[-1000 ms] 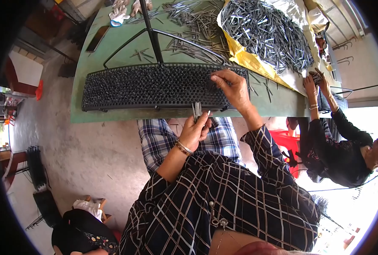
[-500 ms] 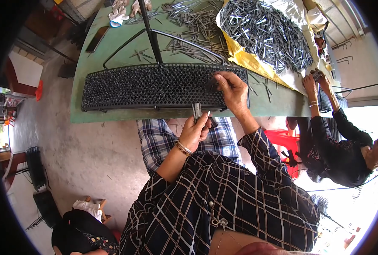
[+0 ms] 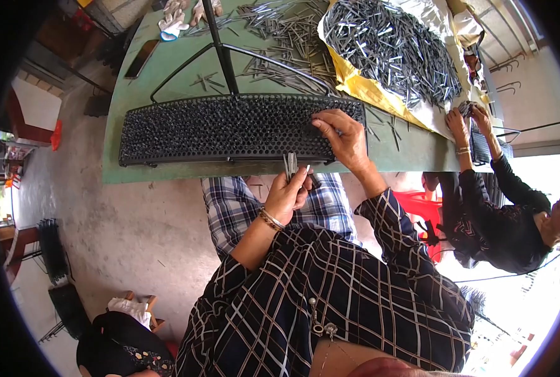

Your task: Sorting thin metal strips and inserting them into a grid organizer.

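My left hand (image 3: 284, 198) is closed around a small bundle of thin dark strips (image 3: 290, 164), their ends sticking up past the fingers. It hangs just off the table's near edge. A long black perforated panel (image 3: 217, 129) with rows of round holes lies along that edge, many of its holes filled with shiny dark bits. Over the panel's right part is my right hand (image 3: 346, 141), thumb and fingers pinched together. Whatever is between those fingertips is hidden. A black frame (image 3: 226, 69) with a post and two slanted braces rises from the panel's far side.
Loose dark strips (image 3: 299, 47) lie across the green table (image 3: 166, 75). At the far right a yellow-and-white sack (image 3: 368, 89) holds a big heap of them. Gloves (image 3: 171, 25) and a phone-like dark slab (image 3: 143, 59) rest at the far left. A co-worker (image 3: 509, 213) handles strips at the right.
My right hand has shifted slightly left and down over the panel, its fingers closer to the holes. My left hand keeps its bundle in nearly the same place.
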Tool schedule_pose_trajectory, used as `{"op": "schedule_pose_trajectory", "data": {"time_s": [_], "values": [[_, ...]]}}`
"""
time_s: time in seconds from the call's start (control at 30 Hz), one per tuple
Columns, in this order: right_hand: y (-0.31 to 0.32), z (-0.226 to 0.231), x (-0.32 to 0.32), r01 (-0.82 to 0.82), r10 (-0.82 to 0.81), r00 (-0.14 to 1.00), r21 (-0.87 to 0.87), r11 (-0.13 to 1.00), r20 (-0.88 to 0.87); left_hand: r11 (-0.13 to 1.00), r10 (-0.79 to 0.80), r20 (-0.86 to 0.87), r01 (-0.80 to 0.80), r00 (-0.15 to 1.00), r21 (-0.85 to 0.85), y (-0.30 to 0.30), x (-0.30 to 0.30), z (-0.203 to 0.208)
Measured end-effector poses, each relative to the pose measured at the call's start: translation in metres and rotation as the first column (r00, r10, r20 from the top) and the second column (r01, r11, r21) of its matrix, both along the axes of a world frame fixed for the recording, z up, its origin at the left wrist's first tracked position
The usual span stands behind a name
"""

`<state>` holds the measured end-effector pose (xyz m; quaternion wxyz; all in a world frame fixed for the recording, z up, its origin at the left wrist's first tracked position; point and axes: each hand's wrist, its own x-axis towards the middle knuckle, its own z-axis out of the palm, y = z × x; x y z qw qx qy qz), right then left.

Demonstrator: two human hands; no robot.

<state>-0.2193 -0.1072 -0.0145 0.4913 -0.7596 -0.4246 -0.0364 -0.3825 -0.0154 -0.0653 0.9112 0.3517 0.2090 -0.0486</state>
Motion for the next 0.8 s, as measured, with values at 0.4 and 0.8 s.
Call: {"op": "schedule_pose_trajectory", "data": {"time_s": [0.4, 0.8], "values": [[0.000, 0.003, -0.001, -0.053, 0.053, 0.991, 0.006, 0.999, -0.119, 1.000, 0.005, -0.007, -0.005, 1.000, -0.001, -0.001, 0.000, 0.000], [-0.003, 0.004, 0.006, -0.143, 0.148, 0.987, -0.076, 0.987, 0.067, 1.000, -0.002, 0.002, 0.002, 1.000, 0.000, -0.003, 0.000, 0.000]]}}
